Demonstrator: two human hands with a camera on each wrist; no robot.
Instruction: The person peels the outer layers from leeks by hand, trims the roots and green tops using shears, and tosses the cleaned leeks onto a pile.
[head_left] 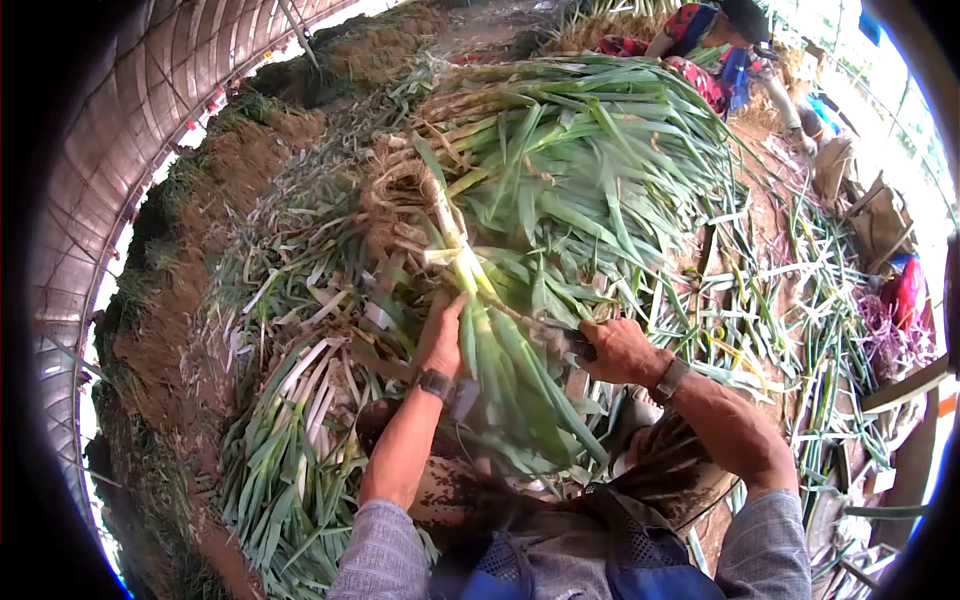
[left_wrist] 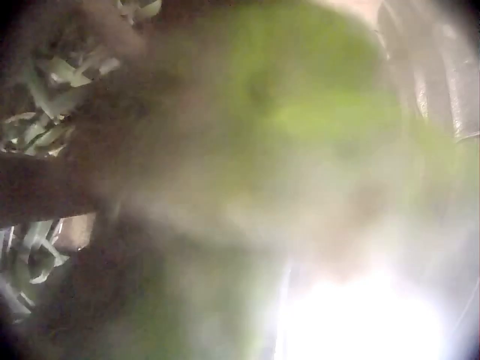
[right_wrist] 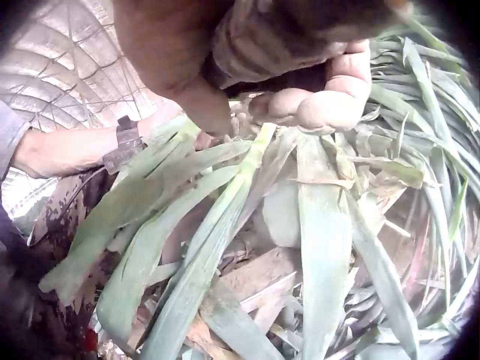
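Note:
In the head view, my left hand (head_left: 441,335) grips a leek stalk (head_left: 466,266) whose white end and roots point away from me. Its green leaves (head_left: 510,370) fan down towards my lap. To the right of the stalk, my right hand (head_left: 622,352) is curled round the dark handle (head_left: 575,343) of a tool, whose far end is blurred among the leaves. The right wrist view has the fingers (right_wrist: 330,109) bent above hanging leaves (right_wrist: 225,210). Blurred green leaves (left_wrist: 315,97) fill much of the left wrist view, and the left hand cannot be made out there.
A large leek pile (head_left: 610,170) lies beyond the hands. Another bunch (head_left: 290,440) is on the left, by my leg. Loose leaves (head_left: 740,320) litter the ground on the right. Another person (head_left: 705,50) bends down at the upper right, and a curved wall (head_left: 110,150) runs along the left.

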